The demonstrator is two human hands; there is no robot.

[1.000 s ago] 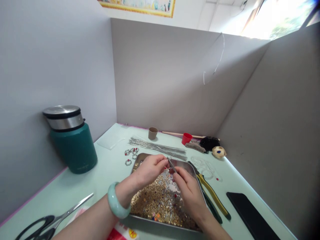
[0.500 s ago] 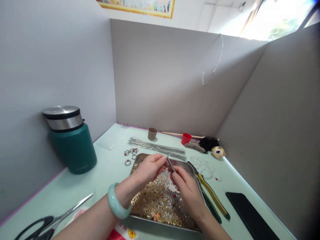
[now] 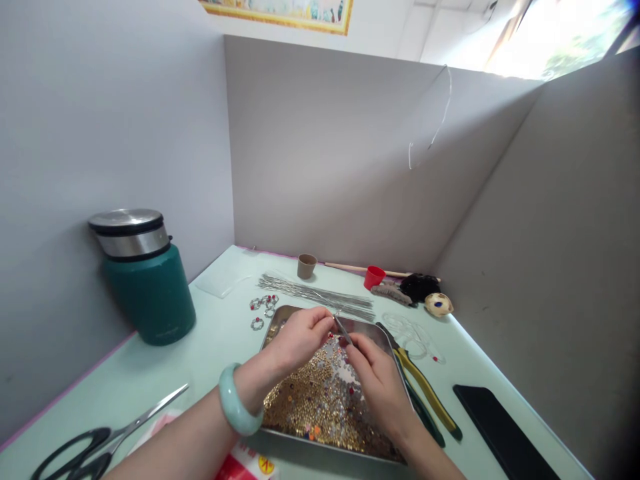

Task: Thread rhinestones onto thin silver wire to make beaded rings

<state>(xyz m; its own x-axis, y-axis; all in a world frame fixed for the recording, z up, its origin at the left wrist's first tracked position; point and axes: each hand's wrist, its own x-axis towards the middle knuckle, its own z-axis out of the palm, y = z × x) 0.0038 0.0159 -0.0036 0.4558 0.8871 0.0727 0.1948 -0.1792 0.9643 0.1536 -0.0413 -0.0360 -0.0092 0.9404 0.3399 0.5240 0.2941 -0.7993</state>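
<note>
Over the far part of a metal tray (image 3: 330, 441) full of gold, clear and red beads (image 3: 310, 387), both hands meet. My left hand (image 3: 305, 337), a pale green bangle on its wrist, is closed in a pinch. What lies between its fingertips is too small to make out; a tiny glint shows there. My right hand (image 3: 377, 373) is closed around slim pointed metal tweezers (image 3: 343, 328), whose tip touches or nearly touches the left fingertips. Left of the tray lie several small beaded rings (image 3: 265, 303) with red beads. Behind it is a bundle of thin wires (image 3: 320, 295).
Yellow-green pliers (image 3: 425, 387), a clear coiled cord (image 3: 407, 333) and a black flat object (image 3: 500, 427) lie to the right. Scissors (image 3: 115, 437) and a green flask (image 3: 150, 287) stand left. A brown cup (image 3: 307, 267) and a red cup (image 3: 374, 278) sit behind. Grey partitions enclose the table.
The whole view has shifted slightly. Both hands keep almost the same pose over the tray, with the tweezers still at the left fingertips.
</note>
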